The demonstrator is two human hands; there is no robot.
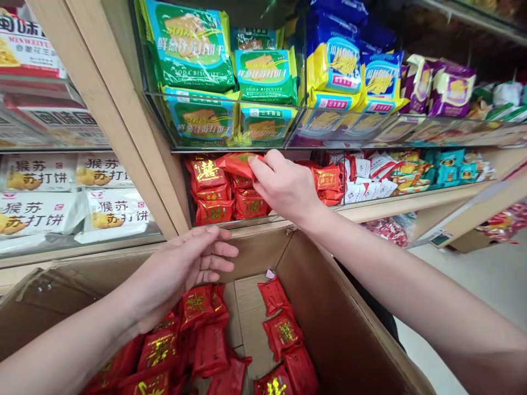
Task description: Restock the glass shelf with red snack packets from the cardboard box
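My right hand (284, 184) reaches into the lower shelf bin and grips a red packet (236, 164) with its thumb and fingers. That packet lies over stacked red packets with gold print (214, 211), which fill the bin on both sides of the hand. My left hand (195, 258) hovers over the cardboard box (317, 307), fingers apart and holding nothing. Below it, in the box, lie several loose red packets (209, 348), with more along the right side.
Above, a clear-fronted shelf holds green soda biscuit packs (189, 49), blue and yellow packs (337, 60) and purple packs (450, 90). White biscuit packs (39, 211) stand left of a wooden upright (127, 109). Small white-and-red packets (364, 175) lie right of the red ones.
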